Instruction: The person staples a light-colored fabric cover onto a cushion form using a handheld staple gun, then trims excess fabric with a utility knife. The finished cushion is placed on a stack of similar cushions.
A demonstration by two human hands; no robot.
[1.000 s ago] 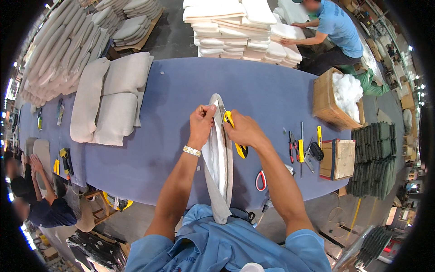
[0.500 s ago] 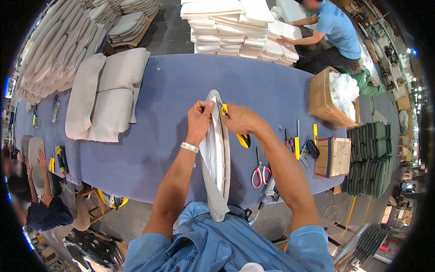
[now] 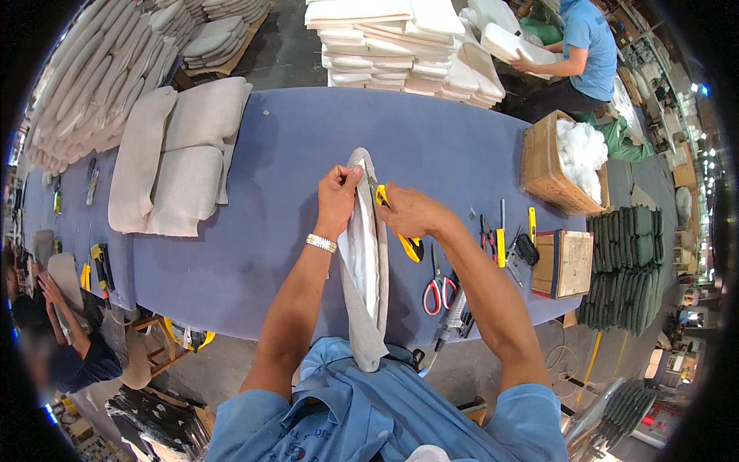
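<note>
A long cushion with a grey fabric cover [image 3: 362, 331] stands edge-on in front of me, its cover parted along a lengthwise opening. White padding [image 3: 358, 246] shows inside. Near the cushion's far end, my left hand [image 3: 337, 202] pinches the edge of the cover between thumb and fingers. My right hand [image 3: 413, 211] is closed round a yellow-and-black hand tool [image 3: 412, 247], its front end against the right side of the opening. My fingers hide most of the tool, so I cannot make out its exact kind. Red-handled scissors [image 3: 439, 292] lie right of the cushion.
Grey fabric covers [image 3: 185, 181] lie at the left of the blue table [image 3: 300, 123]. On the right are pliers [image 3: 486, 235], yellow cutters [image 3: 500, 246], a wooden box [image 3: 566, 264] and a carton [image 3: 539, 165] of white stuffing. White pads [image 3: 385, 54] are stacked beyond; a co-worker [image 3: 589, 50] handles one.
My right hand and its tool have shifted slightly down the cushion's opening. The left hand keeps its pinch. At the back right, the co-worker has lifted a white pad.
</note>
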